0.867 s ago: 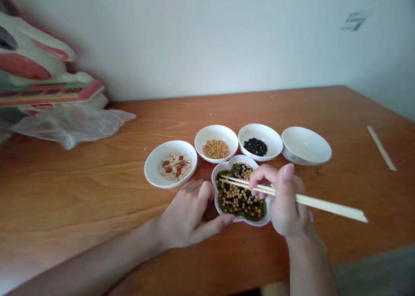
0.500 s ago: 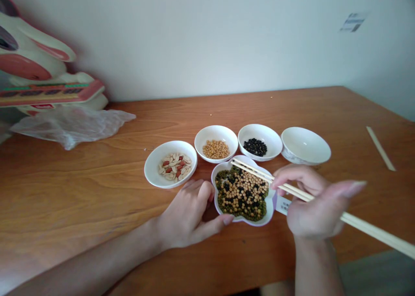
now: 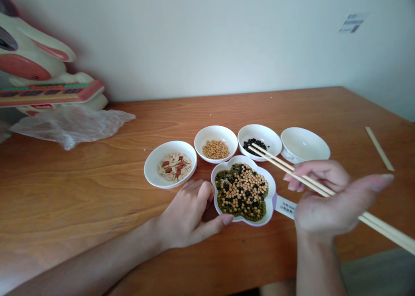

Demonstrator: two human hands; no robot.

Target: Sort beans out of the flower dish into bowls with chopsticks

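My right hand [image 3: 327, 205] grips a pair of pale chopsticks [image 3: 275, 158], palm turned up. Their tips are over the black beans in a white bowl [image 3: 259, 130]; whether they pinch a bean I cannot tell. A flower-shaped dish [image 3: 272, 193] with a mix of green, black and tan beans sits nearer to me. My left hand [image 3: 188, 216] rests on the table at its left side, thumb against the front rim and fingers curled beside it. Behind the dish stands a bowl of yellow soybeans [image 3: 215, 149]. Farther left is a bowl of peanuts [image 3: 175, 167].
At the right end of the row stands another white bowl [image 3: 306, 144]. A printed label strip [image 3: 285, 206] lies by the dish. A pale stick [image 3: 379, 149] lies far right. Back left are a clear plastic bag [image 3: 74, 125] and a toy keyboard [image 3: 48, 93]. A wall [image 3: 207, 41] borders the table.
The chopstick tips have moved from above the flower-shaped dish, up and right, to the black bean bowl. My right hand has shifted right. My left hand stays put.
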